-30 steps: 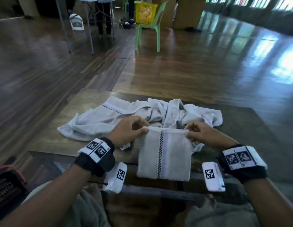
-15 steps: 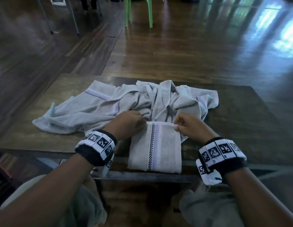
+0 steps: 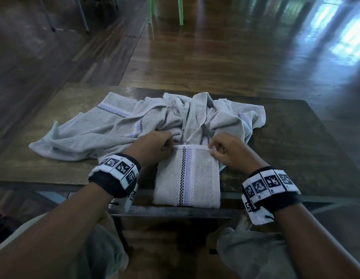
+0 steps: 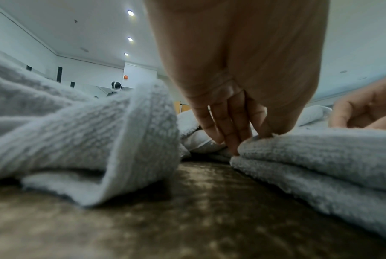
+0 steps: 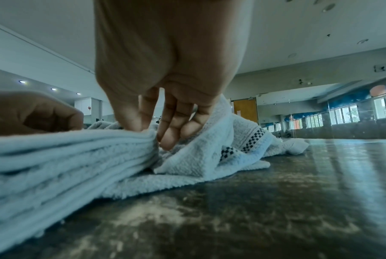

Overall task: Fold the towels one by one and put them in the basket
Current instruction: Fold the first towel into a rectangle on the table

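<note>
folded towel [image 3: 188, 176] lies flat at the near edge of the table [image 3: 296, 150], a neat grey rectangle in several layers, checkered and lilac stripe running near to far down its middle. its near end sits right at the table lip.

left hand [image 3: 155, 147] at the towel's far left corner, fingers curled; in the left wrist view the thumb and fingertips [image 4: 231, 140] pinch the top layers at that corner. right hand [image 3: 225, 152] at the far right corner, fingers likewise curled; the right wrist view shows thumb on top and fingers [image 5: 172, 133] tucked under the edge, gripping the stacked layers. both hands narrow, both holding the same towel, both wrists low over the table.

pile of unfolded towels [image 3: 134, 125] just beyond the hands, touching the folded one's far edge. it spreads wide to the left, bunched and creased in the middle, one corner reaching far right. same grey cloth, same checkered trim.

wooden floor [image 3: 215, 57] beyond the table; legs of a green chair [image 3: 180, 11] at the far edge of the head view.
</note>
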A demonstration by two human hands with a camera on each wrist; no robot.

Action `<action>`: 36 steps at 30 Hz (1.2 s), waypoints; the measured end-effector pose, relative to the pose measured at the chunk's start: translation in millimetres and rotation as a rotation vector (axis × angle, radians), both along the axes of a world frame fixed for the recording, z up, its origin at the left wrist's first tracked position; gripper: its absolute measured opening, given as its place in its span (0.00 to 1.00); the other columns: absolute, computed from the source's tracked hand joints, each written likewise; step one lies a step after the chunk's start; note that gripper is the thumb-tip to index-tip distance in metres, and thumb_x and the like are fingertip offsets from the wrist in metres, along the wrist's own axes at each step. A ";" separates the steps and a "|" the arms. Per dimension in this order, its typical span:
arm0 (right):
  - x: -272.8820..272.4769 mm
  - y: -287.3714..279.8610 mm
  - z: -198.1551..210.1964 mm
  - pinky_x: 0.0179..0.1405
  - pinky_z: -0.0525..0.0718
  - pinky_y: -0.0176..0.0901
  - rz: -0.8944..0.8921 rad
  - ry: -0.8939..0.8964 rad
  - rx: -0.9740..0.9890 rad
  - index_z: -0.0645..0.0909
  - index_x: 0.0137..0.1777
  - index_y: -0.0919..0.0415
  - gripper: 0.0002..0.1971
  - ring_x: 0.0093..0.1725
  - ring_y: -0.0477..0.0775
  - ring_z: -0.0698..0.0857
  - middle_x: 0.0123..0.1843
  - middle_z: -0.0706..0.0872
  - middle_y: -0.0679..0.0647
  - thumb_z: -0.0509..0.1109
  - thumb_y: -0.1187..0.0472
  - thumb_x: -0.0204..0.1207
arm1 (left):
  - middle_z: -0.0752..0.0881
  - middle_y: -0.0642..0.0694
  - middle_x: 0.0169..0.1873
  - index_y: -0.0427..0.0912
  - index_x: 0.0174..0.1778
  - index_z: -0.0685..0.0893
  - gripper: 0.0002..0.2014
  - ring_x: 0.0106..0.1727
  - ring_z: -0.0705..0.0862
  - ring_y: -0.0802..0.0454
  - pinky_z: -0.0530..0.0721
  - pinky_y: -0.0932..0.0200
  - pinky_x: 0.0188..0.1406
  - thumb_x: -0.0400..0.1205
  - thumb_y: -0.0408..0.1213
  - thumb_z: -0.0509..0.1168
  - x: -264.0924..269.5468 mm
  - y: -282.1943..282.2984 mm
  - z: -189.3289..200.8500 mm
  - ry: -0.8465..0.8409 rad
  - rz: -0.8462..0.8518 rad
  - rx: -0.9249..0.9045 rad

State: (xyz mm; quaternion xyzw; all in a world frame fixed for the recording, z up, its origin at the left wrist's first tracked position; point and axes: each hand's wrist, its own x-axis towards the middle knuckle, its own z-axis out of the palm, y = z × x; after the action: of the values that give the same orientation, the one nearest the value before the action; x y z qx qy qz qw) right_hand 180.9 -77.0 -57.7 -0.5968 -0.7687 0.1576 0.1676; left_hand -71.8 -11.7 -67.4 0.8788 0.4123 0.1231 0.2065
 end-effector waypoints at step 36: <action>-26.2 -27.0 -8.1 0.61 0.74 0.52 -0.080 -0.342 0.135 0.81 0.63 0.59 0.15 0.61 0.55 0.76 0.62 0.78 0.53 0.61 0.56 0.81 | 0.85 0.48 0.52 0.46 0.51 0.80 0.08 0.57 0.80 0.47 0.64 0.49 0.66 0.82 0.35 0.56 9.0 -11.7 10.6 0.120 0.238 0.233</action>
State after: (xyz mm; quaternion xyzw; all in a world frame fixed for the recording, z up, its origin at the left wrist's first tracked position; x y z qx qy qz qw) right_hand 154.7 -103.9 -65.8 -0.6322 -0.7706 -0.0051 0.0803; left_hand -62.7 -23.4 -56.8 0.8476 0.5078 0.1410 0.0620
